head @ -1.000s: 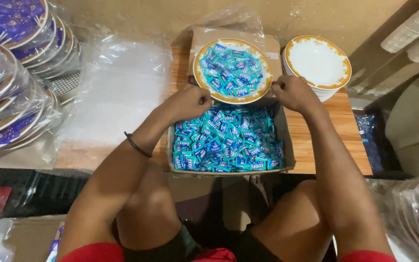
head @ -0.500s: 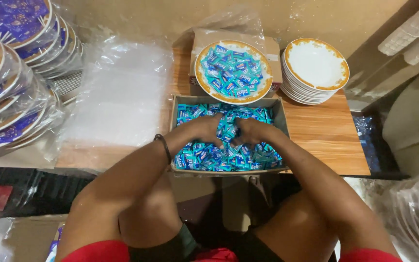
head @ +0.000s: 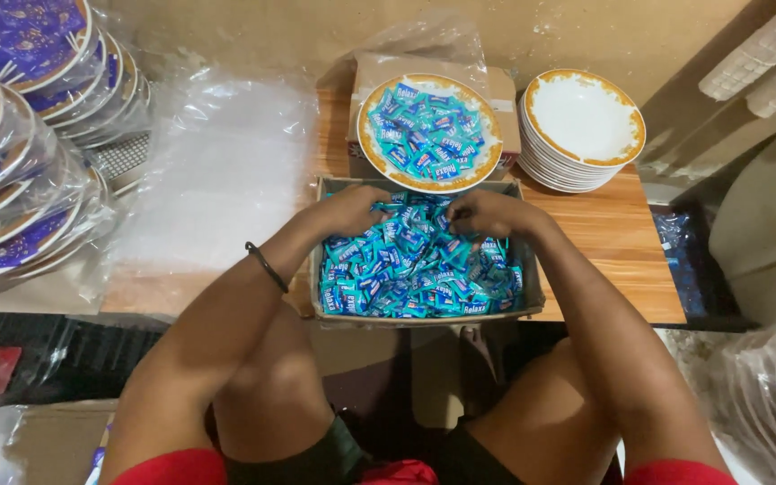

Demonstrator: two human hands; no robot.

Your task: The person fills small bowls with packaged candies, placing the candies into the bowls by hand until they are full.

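Item: cardboard box (head: 523,301) of blue-wrapped candies (head: 415,269), on the wooden tabletop (head: 612,242) in front of your knees. Your left hand (head: 348,211) and right hand (head: 487,211) are both sunk in the candies, grips curled closed around handfuls. Risk: overfull handfuls shed pieces over the box wall; the candy-filled plate (head: 429,133) perched on a carton just behind could tip if knocked. Change: half a second ago both hands met lower, at the box centre; now they sit apart at its far end.
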